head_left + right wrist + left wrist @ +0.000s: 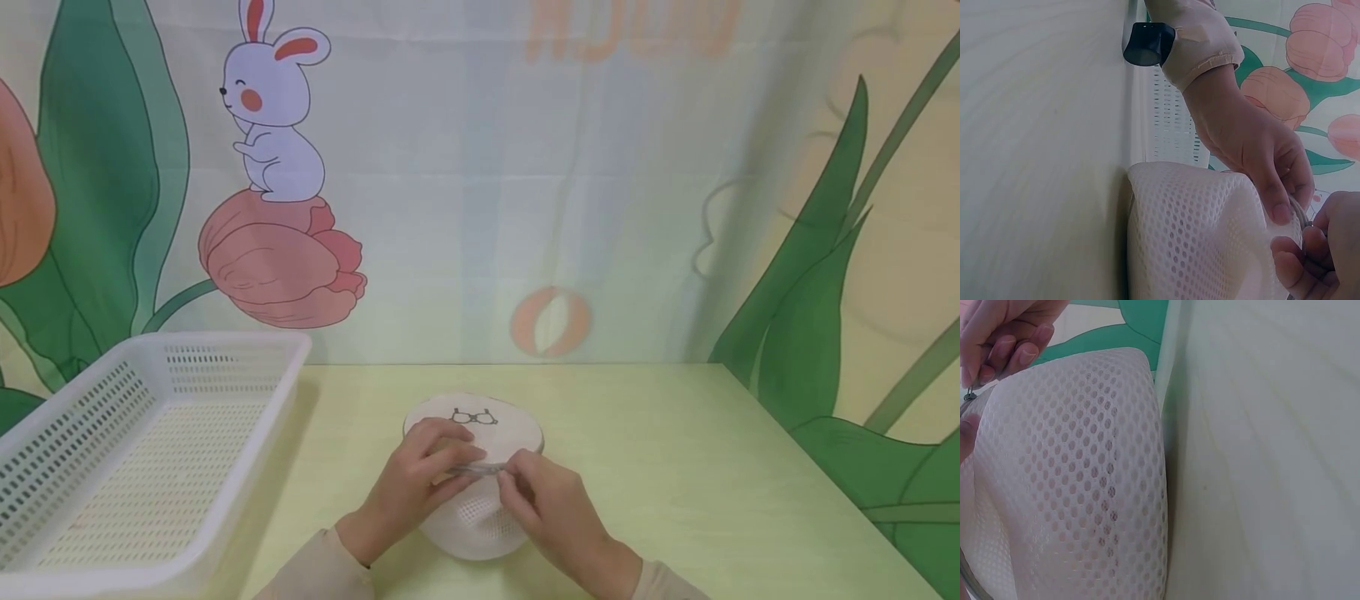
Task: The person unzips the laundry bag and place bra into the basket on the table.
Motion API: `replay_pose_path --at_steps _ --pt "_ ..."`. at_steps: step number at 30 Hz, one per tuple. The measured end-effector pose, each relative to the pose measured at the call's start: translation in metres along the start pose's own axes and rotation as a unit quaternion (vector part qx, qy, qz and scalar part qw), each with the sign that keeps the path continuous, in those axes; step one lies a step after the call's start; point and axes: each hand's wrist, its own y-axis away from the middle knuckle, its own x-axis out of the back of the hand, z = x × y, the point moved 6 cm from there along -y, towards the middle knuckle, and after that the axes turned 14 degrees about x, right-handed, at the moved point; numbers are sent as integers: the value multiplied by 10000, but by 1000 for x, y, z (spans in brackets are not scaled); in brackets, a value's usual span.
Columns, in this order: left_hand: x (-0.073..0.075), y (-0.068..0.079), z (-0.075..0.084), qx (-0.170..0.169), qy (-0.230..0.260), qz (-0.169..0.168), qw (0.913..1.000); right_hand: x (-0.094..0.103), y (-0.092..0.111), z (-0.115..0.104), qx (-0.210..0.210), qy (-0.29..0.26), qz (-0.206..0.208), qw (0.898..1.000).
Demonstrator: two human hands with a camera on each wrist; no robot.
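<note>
A round white mesh laundry bag (474, 533) stands on the table, its pale lid (510, 425) bearing a small dark line drawing. Along the lid's near edge runs a grey zipper (480, 469). My left hand (420, 467) pinches the bag's rim, thumb below the zipper and fingers over the lid. Just right of it, my right hand (558, 508) pinches the zipper pull (970, 397), whose dark slider shows in the left wrist view. The mesh side (1191, 225) bulges and creases in the right wrist view.
A white perforated plastic basket (258, 442) stands on the left of the light table (675, 467). Behind the table hangs a printed cloth (450, 167) with a rabbit and tulips. A dark camera (1149, 44) is worn at the left sleeve.
</note>
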Motion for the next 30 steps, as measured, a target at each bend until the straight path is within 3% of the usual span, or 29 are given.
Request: replay_pose_path --at_steps 30 --pt "6 -1 -6 232 424 26 9988 5 2 9 -179 93 234 9995"
